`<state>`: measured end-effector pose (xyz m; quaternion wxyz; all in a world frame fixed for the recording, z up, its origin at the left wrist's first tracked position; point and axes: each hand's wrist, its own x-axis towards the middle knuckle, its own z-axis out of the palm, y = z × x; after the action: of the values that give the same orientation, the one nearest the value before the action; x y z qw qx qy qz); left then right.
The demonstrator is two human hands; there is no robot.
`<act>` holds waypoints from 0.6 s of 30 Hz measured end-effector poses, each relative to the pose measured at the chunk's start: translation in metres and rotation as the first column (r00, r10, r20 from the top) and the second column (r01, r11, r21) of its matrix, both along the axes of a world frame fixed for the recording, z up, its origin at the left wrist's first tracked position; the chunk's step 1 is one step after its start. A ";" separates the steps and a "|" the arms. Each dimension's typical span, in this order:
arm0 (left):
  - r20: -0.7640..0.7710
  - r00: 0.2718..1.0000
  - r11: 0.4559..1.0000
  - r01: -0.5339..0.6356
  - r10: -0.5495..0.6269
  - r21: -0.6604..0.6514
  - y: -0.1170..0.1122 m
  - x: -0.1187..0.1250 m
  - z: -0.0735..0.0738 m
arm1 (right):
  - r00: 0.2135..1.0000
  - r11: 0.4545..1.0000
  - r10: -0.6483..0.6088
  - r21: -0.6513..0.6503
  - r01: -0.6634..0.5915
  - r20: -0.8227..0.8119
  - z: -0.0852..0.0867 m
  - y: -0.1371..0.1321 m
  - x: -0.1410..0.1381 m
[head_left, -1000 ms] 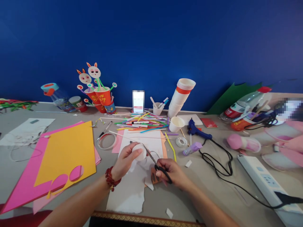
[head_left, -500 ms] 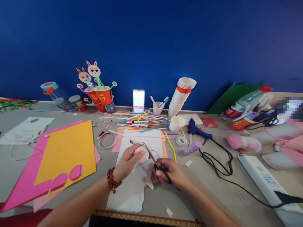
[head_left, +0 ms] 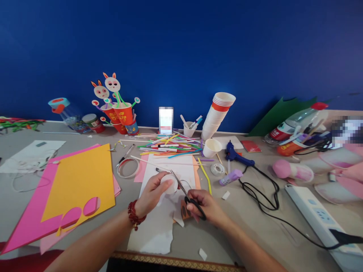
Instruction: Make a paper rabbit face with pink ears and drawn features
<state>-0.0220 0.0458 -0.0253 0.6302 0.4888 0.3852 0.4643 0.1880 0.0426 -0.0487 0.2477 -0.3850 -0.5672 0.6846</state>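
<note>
My left hand [head_left: 151,194] pinches a small round piece of white paper [head_left: 169,184] above a white sheet [head_left: 159,226] on the table. My right hand [head_left: 207,207] grips black-handled scissors [head_left: 187,196], whose blades reach up to the right edge of the white piece. A red bead bracelet [head_left: 134,215] circles my left wrist. An orange paper scrap [head_left: 184,211] lies under my right hand.
Yellow card [head_left: 79,181] on pink card [head_left: 34,211] lies left. Coloured straws [head_left: 170,145], a stack of paper cups [head_left: 217,113], bunny cup crafts [head_left: 119,109], a blue glue gun [head_left: 235,155] with black cord, a glue stick [head_left: 230,177], tape [head_left: 217,169] and a power strip [head_left: 320,219] surround the work.
The white round piece has turned slightly in my left fingers and the scissor blades have shifted a little along its edge. Both hands stay in the same place.
</note>
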 end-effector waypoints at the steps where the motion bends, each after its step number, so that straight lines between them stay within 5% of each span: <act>1: 0.001 1.000 1.000 -0.001 0.001 -0.003 0.000 0.000 0.001 | 1.000 1.000 -0.001 0.001 0.001 0.000 0.000 0.000 0.000; 18: 0.046 0.999 0.999 0.024 -0.025 0.031 0.002 -0.001 0.001 | 1.000 1.000 0.004 0.022 -0.003 -0.010 -0.001 0.001 0.000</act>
<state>-0.0231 0.0476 -0.0242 0.6370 0.4920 0.3572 0.4738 0.1878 0.0433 -0.0501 0.2537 -0.3777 -0.5742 0.6807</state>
